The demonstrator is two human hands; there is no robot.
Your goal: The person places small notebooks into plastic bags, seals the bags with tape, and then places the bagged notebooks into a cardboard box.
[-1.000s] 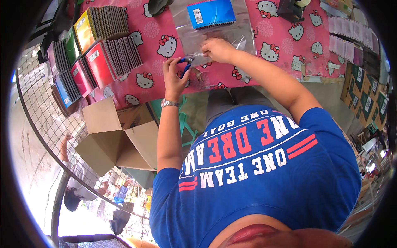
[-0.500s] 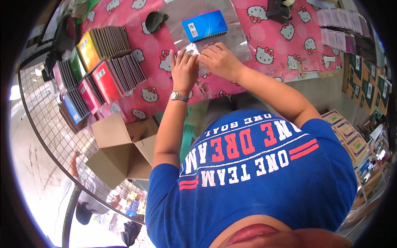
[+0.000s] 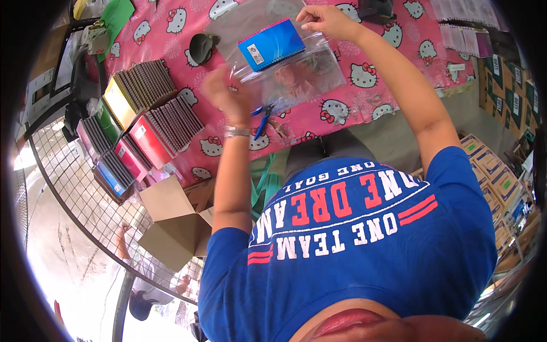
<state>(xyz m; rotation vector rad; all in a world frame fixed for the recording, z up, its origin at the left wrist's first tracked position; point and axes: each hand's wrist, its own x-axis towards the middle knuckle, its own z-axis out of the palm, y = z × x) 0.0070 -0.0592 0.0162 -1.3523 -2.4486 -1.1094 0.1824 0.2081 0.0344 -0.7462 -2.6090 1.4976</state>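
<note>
A blue spiral notebook (image 3: 273, 47) with a small pale label lies on a clear plastic bag (image 3: 316, 74), whose film creases along the notebook's near edge. Beyond the notebook's right end, my right hand (image 3: 329, 23) has its fingers curled at the bag's edge; what they pinch, if anything, cannot be made out. Smeared by motion, my left hand (image 3: 228, 97) is left of the bag, and its finger shape is unclear. Blue-handled pliers (image 3: 262, 122) rest on the pink table cover beside my left wrist. A dark rounded object (image 3: 202, 48) sits beyond that hand.
Stacked spiral notebooks (image 3: 151, 114) in several colours stand on the left of the patterned pink table (image 3: 364, 77). An open cardboard box (image 3: 171, 228) is below them, near a wire mesh barrier (image 3: 74, 188). More spiral-bound items (image 3: 464, 40) lie at the far right, with cartons (image 3: 484, 171) beyond the table.
My hands have parted: the right moved up and right past the notebook, the left shifted left. The crumpled white piece near my fingers is no longer seen, and the pliers have come into view.
</note>
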